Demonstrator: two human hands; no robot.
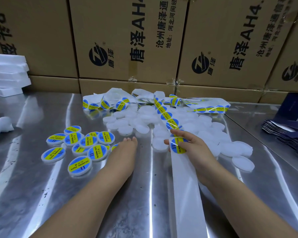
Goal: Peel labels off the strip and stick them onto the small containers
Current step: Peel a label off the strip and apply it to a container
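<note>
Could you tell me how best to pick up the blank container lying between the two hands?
Probably pinch the blank container by its rim, thumb and finger on opposite edges, from above on its left, with the left hand. It lies flat and low, that side is bare table, and the right hand holds the label strip.
</note>
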